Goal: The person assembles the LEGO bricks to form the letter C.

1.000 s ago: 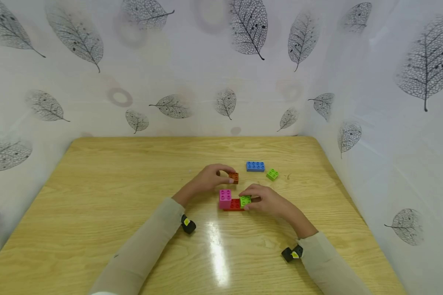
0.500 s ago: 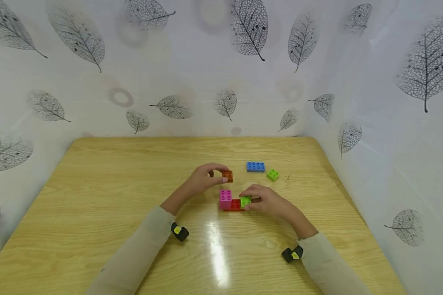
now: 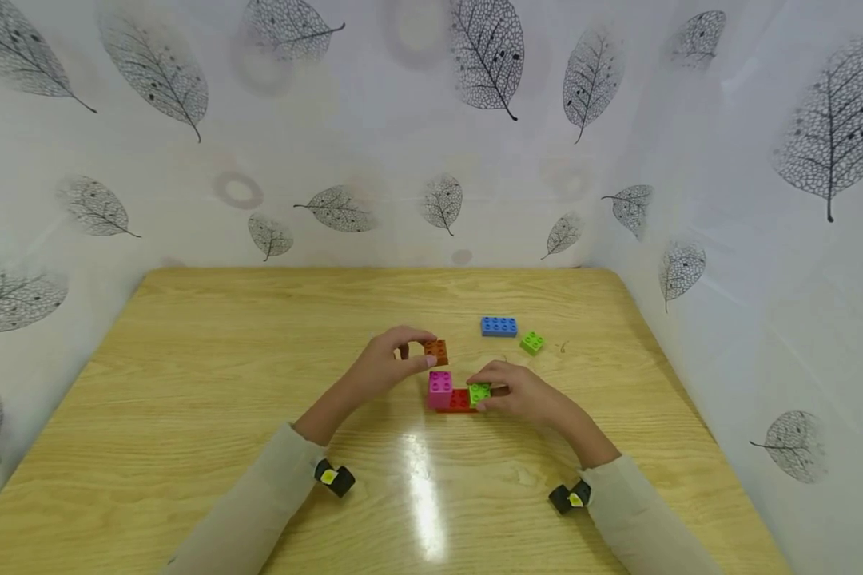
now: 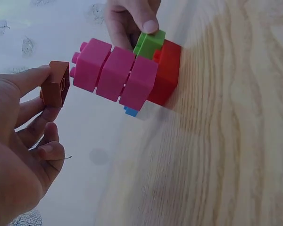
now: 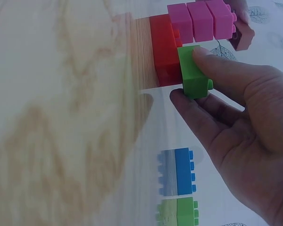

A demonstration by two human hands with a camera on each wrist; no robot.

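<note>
Between thumb and fingers, my left hand (image 3: 384, 366) pinches an orange-brown brick (image 4: 55, 84), close over the top of a pink stack (image 4: 114, 74). That stack is three pink bricks high and stands on the left end of a long red brick (image 3: 459, 398). At the red brick's right end sits a green brick (image 5: 193, 70), low beside the pink tower. My right hand (image 3: 521, 391) grips this green brick by its sides, thumb on one side and fingers on the other. Red studs show between the pink stack and the green brick.
A blue brick (image 3: 499, 327) lies behind the build on the wooden table (image 3: 259, 335). To its right is a loose green brick (image 3: 531, 343). Leaf-printed cloth (image 3: 374, 144) rises along the table's back and right edges.
The left hand has moved left with the orange-brown brick, then slightly nearer, to behind the pink stack's top in the head view. The right hand stays on the green brick.
</note>
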